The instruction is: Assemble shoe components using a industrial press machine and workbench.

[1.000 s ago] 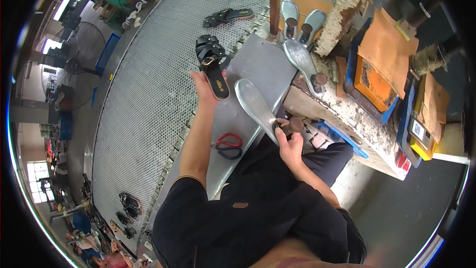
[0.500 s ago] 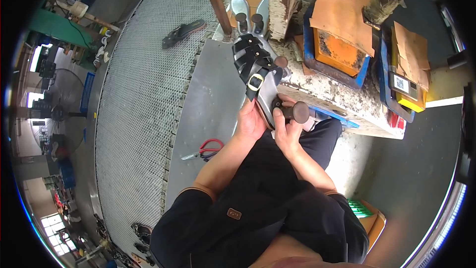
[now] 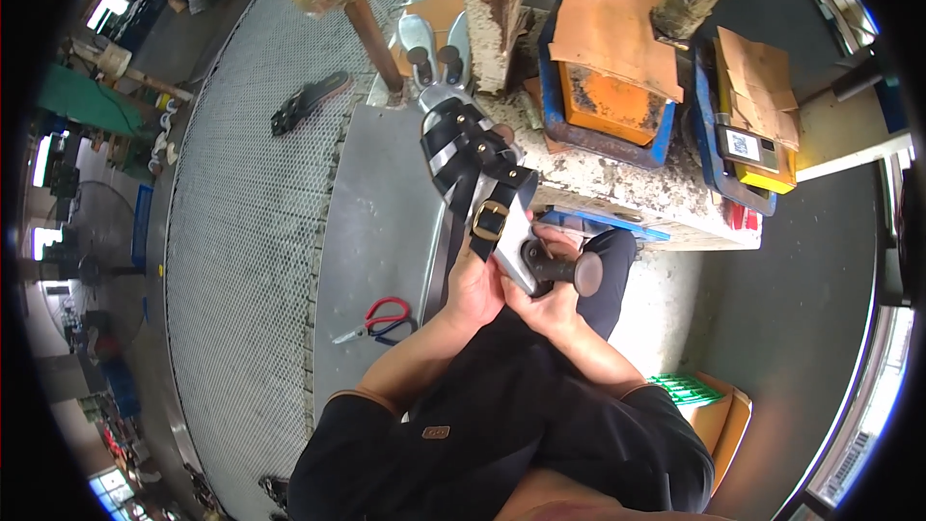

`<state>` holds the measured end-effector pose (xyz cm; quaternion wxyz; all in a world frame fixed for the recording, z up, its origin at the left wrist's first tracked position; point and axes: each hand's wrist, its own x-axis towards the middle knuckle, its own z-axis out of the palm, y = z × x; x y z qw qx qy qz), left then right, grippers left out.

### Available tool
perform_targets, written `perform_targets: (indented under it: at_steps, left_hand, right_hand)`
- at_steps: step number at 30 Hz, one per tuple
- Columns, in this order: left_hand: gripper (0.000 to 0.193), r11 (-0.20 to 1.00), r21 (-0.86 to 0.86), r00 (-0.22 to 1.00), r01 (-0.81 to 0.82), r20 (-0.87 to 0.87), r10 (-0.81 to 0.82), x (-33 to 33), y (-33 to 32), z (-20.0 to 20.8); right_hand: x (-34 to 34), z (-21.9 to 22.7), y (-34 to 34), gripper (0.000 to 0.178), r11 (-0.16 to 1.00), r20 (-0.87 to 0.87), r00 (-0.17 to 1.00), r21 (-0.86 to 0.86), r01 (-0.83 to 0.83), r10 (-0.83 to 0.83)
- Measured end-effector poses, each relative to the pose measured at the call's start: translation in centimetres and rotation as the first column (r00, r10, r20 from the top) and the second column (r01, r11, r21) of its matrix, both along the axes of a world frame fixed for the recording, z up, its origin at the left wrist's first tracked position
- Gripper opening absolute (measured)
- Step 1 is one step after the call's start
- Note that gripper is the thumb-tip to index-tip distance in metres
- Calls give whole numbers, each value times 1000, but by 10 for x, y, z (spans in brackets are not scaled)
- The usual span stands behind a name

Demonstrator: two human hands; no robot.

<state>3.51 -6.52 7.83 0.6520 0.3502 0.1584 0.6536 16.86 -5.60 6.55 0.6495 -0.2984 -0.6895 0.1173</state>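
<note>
Both hands at work in the single head view, low centre, over the lap of a seated person in dark clothing.

Left hand: fingers wrapped around the heel end of a black strapped sandal mounted on a silver shoe last. Grip placed at the rear, likely to steady the piece while leaving the straps exposed on top.

Right hand: fingers closed around a dark hammer-like tool, round head pointing right, shaft end meeting the rear of the last. Held close against the left hand, apparently for short, controlled work at the heel.

Sandal: held off the bench, toe directed up and away toward the crusted white workbench edge. Several black straps crossing over the silver form, one strap with a brass-coloured buckle near the rear. Sole edge dark, running down the left side.

Surroundings: red-handled scissors lying on the grey metal sheet left of the hands, within reach. Two further silver lasts standing beyond the sandal toe. One loose black sandal on the mesh surface, well apart. Orange box in a blue tray on the bench.
</note>
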Motion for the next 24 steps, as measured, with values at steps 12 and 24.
perform_targets:
  at_steps: [12,24]
  left_hand:
    - [70,997,4,989,-72,-131,72,-25,59,38]
    - [50,311,785,-748,-536,-612,255,-266,69,-89]
  right_hand:
    - [42,66,74,63,948,-32,973,-237,214,-228]
    - [89,119,248,72,593,202,579,9,805,-790]
